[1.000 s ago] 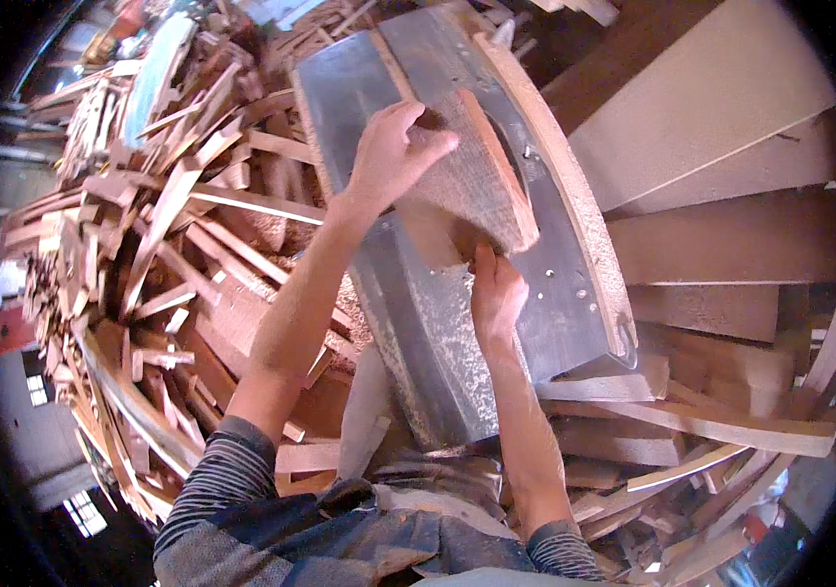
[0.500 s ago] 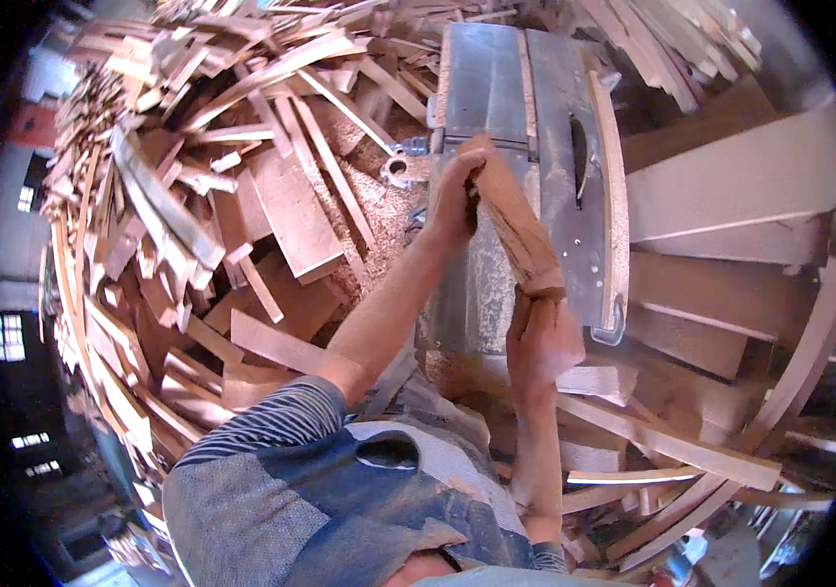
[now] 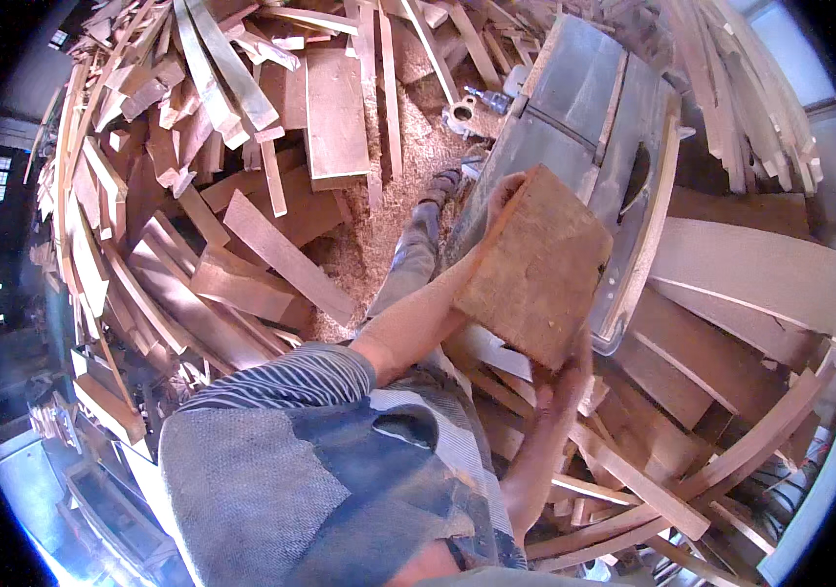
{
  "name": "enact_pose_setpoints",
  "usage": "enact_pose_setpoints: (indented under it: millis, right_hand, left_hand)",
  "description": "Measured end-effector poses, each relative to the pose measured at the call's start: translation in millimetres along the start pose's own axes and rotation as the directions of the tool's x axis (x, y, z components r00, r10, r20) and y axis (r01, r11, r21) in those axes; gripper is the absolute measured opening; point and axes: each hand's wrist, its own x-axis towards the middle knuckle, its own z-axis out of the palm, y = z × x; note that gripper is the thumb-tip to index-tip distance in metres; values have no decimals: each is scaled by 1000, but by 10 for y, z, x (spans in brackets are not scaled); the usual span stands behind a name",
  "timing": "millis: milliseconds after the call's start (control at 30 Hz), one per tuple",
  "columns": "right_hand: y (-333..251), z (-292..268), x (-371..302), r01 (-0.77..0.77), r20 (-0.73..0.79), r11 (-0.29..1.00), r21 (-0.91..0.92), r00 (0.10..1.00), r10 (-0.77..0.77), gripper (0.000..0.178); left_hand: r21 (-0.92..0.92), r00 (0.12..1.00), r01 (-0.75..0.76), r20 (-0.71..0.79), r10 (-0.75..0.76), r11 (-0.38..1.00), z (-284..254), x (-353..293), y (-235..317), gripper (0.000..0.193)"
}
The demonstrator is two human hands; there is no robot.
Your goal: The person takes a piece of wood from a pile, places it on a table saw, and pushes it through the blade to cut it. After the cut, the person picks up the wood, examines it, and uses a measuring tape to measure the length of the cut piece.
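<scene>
Fingers (image 3: 510, 185) of the left hand (image 3: 498, 210) wrap the upper left edge of a broad wooden block (image 3: 538, 269), the right hand (image 3: 565, 377) grasping its bottom corner — tilted, over the near end of a metal machine table (image 3: 574, 64); whether they touch, I can't tell. A slipping lower grip could drop it; a wide swing could clip the wooden fence (image 3: 649, 238) just right. Boards (image 3: 760, 274) crowd that side — more room seems leftward, above the sawdust (image 3: 369, 237).

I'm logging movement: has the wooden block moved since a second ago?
Yes; the wooden block has shifted from over the middle of the metal machine table toward its near end.
</scene>
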Motion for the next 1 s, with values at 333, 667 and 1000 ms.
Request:
enact_pose_setpoints:
  millis: [333,667,1000]
  right_hand:
    - [233,100,417,189,204,974,-127,966,-160,67]
    - [-157,762,1682,565,300,245,-788,700,-648,76]
    - [-125,1587,2475,402,519,-331,-854,610,-598,77]
  left_hand:
    - [310,998,-54,-1,57,949,-488,448,-50,41]
    - [901,867,229,-361,343,369,-1789,-76,1071,35]
    - [930,848,366,-325,419,-20,-2477,-807,693,43]
